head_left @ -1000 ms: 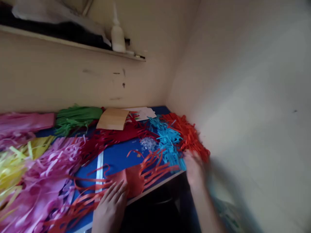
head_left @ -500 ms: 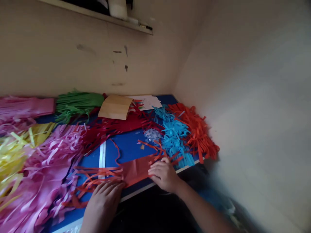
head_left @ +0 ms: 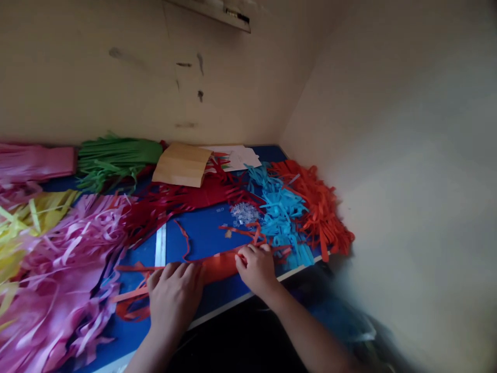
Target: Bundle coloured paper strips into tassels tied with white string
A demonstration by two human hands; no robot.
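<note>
An orange tissue paper strip with fringed ends (head_left: 220, 267) lies along the front of the blue table (head_left: 229, 294), its middle band now narrow. Its left part is gripped by my left hand (head_left: 176, 290), fingers curled over the upper edge and part of the fringe. At the other end my right hand (head_left: 256, 267) pinches the band between thumb and fingers. Loose orange fringe sticks out past both hands. A thin twisted orange strand (head_left: 185, 241) lies just behind the band. What sits under my fingers is hidden.
Blue fringe (head_left: 285, 212) and an orange-red fringe pile (head_left: 324, 207) lie right, by the wall. Small clear pieces (head_left: 244, 213) form a heap behind my right hand. Pink (head_left: 73, 259), yellow (head_left: 58, 210), green (head_left: 120, 158) and red fringe (head_left: 205, 192) spread left and back, near a brown paper piece (head_left: 182, 166).
The orange band's near edge has been brought up and away from the table's front, so the band looks narrower. Both hands have moved slightly up with it. The camera view has tilted down.
</note>
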